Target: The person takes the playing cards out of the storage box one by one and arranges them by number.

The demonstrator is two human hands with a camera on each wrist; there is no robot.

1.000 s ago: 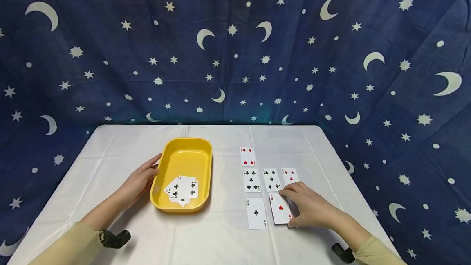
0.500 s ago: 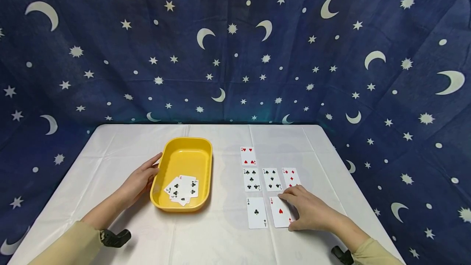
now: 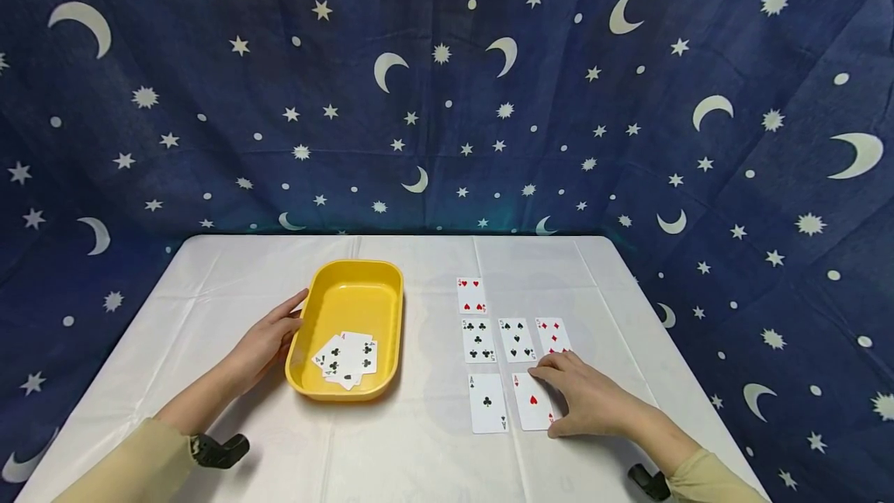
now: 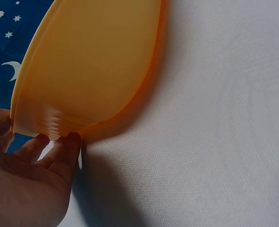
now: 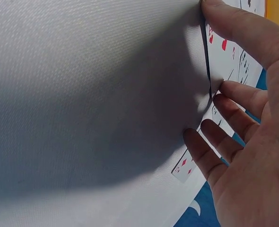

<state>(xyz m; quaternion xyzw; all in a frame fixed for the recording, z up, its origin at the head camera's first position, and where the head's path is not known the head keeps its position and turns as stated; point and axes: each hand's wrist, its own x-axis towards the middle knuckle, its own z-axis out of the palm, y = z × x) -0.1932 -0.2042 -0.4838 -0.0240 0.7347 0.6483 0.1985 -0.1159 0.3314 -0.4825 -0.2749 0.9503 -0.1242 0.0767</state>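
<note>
Yellow, the one tray held several overlapping cards; on the desk, six cards showed face up. The left hand, fingers loosely extended, touched the tray; the right hand, half spread, pinched the ace of hearts.

Curtained-off spot, home or studio unclear: moon-and-star drape behind and beside white-covered table.

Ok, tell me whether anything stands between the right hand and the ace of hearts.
Nothing visible does. The right hand is at the ace of hearts, thumb by its near right corner and a fingertip at its far edge. The diamonds card lies beyond, not between.
</note>
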